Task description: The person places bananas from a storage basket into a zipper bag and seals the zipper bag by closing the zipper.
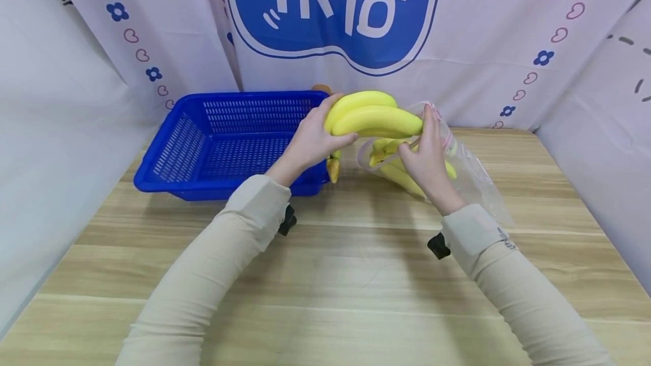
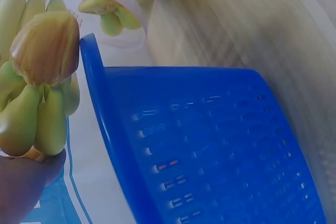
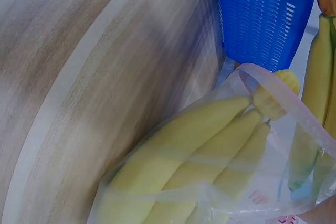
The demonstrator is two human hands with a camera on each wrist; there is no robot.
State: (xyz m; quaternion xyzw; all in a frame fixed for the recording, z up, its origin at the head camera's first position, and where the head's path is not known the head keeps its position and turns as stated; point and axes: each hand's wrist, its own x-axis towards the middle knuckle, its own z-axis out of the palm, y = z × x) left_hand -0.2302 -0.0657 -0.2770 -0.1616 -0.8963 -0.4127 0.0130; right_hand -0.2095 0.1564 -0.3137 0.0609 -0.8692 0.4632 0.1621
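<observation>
Two hands are working above the wooden table (image 1: 325,275): the left hand (image 1: 310,143) is gripping a bunch of bananas (image 1: 373,114) beside the blue basket (image 1: 224,140), while the right hand (image 1: 427,157) is pinching the rim of a clear bag (image 1: 473,174) holding more bananas.

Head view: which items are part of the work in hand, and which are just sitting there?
In hand:
- banana bunch, gripped by left hand
- clear zip bag, mouth held open by right hand
- bananas in the bag

Just there:
- blue basket, nothing visible inside
- wooden table
- printed backdrop
</observation>
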